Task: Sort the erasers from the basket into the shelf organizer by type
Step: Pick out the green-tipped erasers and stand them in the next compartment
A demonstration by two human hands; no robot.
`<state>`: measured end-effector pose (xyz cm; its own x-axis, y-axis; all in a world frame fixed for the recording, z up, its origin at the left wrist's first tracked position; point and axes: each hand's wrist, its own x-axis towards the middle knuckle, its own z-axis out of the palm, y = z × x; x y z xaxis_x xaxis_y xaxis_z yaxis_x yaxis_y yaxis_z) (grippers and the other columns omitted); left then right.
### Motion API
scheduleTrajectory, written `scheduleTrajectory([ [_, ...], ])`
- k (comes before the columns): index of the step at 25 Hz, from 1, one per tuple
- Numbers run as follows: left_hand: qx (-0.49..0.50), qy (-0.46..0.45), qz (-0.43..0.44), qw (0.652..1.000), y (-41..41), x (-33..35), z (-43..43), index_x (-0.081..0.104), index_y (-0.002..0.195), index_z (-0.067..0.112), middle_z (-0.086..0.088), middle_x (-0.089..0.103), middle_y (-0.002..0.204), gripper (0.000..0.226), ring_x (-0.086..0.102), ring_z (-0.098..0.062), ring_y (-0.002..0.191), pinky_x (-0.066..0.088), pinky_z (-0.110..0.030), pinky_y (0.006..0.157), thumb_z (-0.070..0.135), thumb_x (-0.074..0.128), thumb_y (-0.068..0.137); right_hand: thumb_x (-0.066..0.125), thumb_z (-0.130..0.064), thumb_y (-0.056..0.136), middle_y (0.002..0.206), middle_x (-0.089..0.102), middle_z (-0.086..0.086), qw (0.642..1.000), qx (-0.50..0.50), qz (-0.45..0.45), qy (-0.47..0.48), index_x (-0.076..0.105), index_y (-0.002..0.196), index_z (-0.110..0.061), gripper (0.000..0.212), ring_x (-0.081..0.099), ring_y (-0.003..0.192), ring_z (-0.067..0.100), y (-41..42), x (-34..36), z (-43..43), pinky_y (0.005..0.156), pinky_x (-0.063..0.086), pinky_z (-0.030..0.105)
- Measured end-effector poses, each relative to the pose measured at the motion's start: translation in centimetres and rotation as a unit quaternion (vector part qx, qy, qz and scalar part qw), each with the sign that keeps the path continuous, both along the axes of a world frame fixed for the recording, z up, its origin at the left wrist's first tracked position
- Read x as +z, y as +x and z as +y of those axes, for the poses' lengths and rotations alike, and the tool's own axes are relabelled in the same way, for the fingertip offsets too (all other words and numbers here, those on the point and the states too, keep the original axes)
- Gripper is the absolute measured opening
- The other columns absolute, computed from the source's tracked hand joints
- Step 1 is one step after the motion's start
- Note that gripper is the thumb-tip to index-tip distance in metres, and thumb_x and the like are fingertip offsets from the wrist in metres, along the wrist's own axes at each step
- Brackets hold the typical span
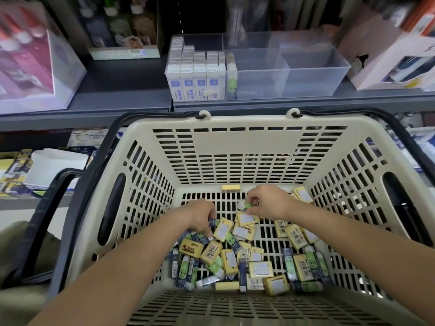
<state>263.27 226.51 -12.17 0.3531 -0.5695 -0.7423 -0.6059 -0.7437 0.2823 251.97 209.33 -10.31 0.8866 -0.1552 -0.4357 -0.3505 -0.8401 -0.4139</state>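
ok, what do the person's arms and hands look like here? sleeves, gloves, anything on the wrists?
No gloves on the left hand or right hand. The left forearm and right forearm are uncovered to the frame edge: no sleeve, watch or band in view. Rings: too small to tell. At lower left, olive-green fabric may be their clothing.

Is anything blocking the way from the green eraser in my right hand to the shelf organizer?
Only the far basket wall: the green eraser in the right hand must rise over it. The organizer is open-topped.
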Motion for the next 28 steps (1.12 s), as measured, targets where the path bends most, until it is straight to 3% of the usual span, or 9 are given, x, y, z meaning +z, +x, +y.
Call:
scheduleTrajectory([
  [2, 0.013, 0.008, 0.013, 1.0, 0.2, 0.1, 0.0, 0.054, 0.114, 0.014, -0.005, 0.056, 0.112, 0.045, 0.053, -0.015, 0.08, 0.042, -0.022, 0.057, 0.02, 0.077, 0.076, 0.066, -0.03, 0.084, 0.087, 0.059, -0.006, 1.0, -0.006, 0.001, 0.024, 0.065, 0.096, -0.018, 0.017, 0.055, 0.083, 0.011, -0.1, 0.0, 0.7, 0.071, 0.047, 0.025],
  [4, 0.016, -0.001, 0.02, 1.0, 0.2, 0.0, 0.1, 0.056, 0.104, 0.014, -0.002, 0.056, 0.103, 0.035, 0.053, -0.015, 0.079, 0.042, -0.021, 0.057, 0.02, 0.076, 0.077, 0.065, -0.03, 0.084, 0.09, 0.059, -0.005, 1.0, 0.003, 0.005, 0.024, 0.064, 0.096, -0.018, 0.017, 0.055, 0.085, 0.012, -0.2, 0.0, 1.2, 0.075, 0.048, 0.028],
  [9, 0.043, -0.025, 0.039, 0.998, -0.2, -0.2, 0.2, 0.052, 0.118, 0.012, -0.006, 0.058, 0.114, 0.045, 0.058, -0.022, 0.101, 0.05, -0.032, 0.087, 0.019, 0.073, 0.079, 0.066, -0.031, 0.084, 0.094, 0.062, -0.001, 0.999, 0.01, 0.011, 0.035, 0.063, 0.094, -0.017, 0.018, 0.057, 0.089, 0.015, -0.5, 0.1, 1.5, 0.078, 0.049, 0.03],
  [14, 0.021, -0.036, 0.066, 0.997, -1.1, -0.5, -0.4, 0.062, 0.1, 0.012, -0.006, 0.061, 0.099, 0.02, 0.054, -0.018, 0.083, 0.046, -0.027, 0.07, 0.013, 0.068, 0.082, 0.067, -0.033, 0.083, 0.091, 0.059, -0.004, 0.999, 0.002, 0.015, 0.04, 0.064, 0.095, -0.018, 0.02, 0.057, 0.089, 0.014, -0.6, -0.2, 1.5, 0.077, 0.048, 0.028],
  [16, 0.031, -0.055, 0.07, 0.996, -1.7, -0.7, -0.5, 0.062, 0.103, 0.013, -0.006, 0.061, 0.102, 0.022, 0.053, -0.016, 0.081, 0.044, -0.023, 0.065, 0.012, 0.068, 0.082, 0.067, -0.033, 0.082, 0.09, 0.059, -0.004, 0.999, -0.004, 0.018, 0.044, 0.064, 0.095, -0.018, 0.02, 0.057, 0.088, 0.013, -0.6, -0.3, 1.5, 0.076, 0.047, 0.026],
  [19, 0.072, -0.088, 0.075, 0.991, -1.9, -0.4, -0.7, 0.056, 0.117, 0.014, -0.004, 0.056, 0.109, 0.036, 0.053, -0.014, 0.073, 0.042, -0.022, 0.06, 0.019, 0.068, 0.084, 0.066, -0.034, 0.084, 0.086, 0.066, 0.004, 0.997, -0.004, 0.059, 0.052, 0.065, 0.088, -0.008, 0.027, 0.06, 0.078, 0.014, -0.5, 0.0, 1.5, 0.069, 0.047, 0.026],
  [22, 0.106, -0.116, 0.074, 0.985, -2.4, -0.4, -1.4, 0.054, 0.115, 0.018, -0.004, 0.053, 0.105, 0.026, 0.047, -0.01, 0.061, 0.038, -0.022, 0.053, 0.023, 0.06, 0.09, 0.064, -0.034, 0.085, 0.063, 0.066, 0.003, 0.984, 0.018, 0.163, 0.064, 0.062, 0.07, -0.009, 0.029, 0.059, 0.05, 0.006, -0.4, 0.7, 1.4, 0.049, 0.045, 0.018],
  [25, 0.129, -0.116, 0.054, 0.983, -3.3, -1.0, -1.4, 0.049, 0.123, 0.019, -0.005, 0.054, 0.12, 0.03, 0.051, -0.013, 0.074, 0.041, -0.022, 0.062, 0.024, 0.054, 0.094, 0.066, -0.028, 0.085, 0.054, 0.061, -0.003, 0.968, 0.016, 0.233, 0.089, 0.059, 0.068, -0.011, 0.025, 0.06, 0.044, 0.002, -0.6, 1.1, 1.7, 0.044, 0.045, 0.015],
  [28, 0.142, -0.105, 0.042, 0.983, -3.5, -1.2, -0.8, 0.044, 0.126, 0.018, -0.002, 0.051, 0.112, 0.039, 0.052, -0.015, 0.084, 0.041, -0.024, 0.069, 0.025, 0.059, 0.091, 0.066, -0.029, 0.085, 0.057, 0.062, -0.001, 0.967, 0.014, 0.242, 0.081, 0.06, 0.073, -0.009, 0.024, 0.061, 0.047, 0.002, -1.0, 1.1, 2.0, 0.044, 0.045, 0.015],
])
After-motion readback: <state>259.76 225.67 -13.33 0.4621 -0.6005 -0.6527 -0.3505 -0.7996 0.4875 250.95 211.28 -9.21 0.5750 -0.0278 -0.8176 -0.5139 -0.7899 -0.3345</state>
